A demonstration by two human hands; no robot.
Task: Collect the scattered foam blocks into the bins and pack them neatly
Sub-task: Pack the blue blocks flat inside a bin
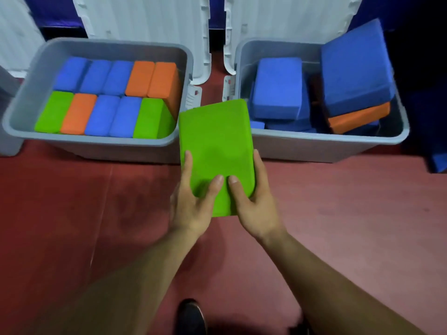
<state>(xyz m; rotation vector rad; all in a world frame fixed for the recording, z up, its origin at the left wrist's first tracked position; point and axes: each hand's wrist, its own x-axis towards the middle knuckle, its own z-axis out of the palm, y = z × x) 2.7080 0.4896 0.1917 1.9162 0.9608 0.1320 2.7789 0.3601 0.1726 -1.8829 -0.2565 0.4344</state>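
I hold a green foam block (pixel 215 141) in front of me, above the red floor between two grey bins. My left hand (pixel 191 201) grips its near left corner, thumb on top. My right hand (pixel 254 201) grips the near right corner the same way. The left bin (pixel 96 143) holds two tidy rows of blue, orange and green blocks standing on edge. The right bin (pixel 314 143) holds blue blocks lying loosely, with a large blue block (pixel 355 66) tilted on an orange block (pixel 358 117) at its right side.
White bin lids (pixel 145 20) lean upright behind both bins. The red floor (pixel 72 213) spreads in front. My shoe (pixel 191 315) shows at the bottom. Dark blue mats lie at the far right edge (pixel 437 160).
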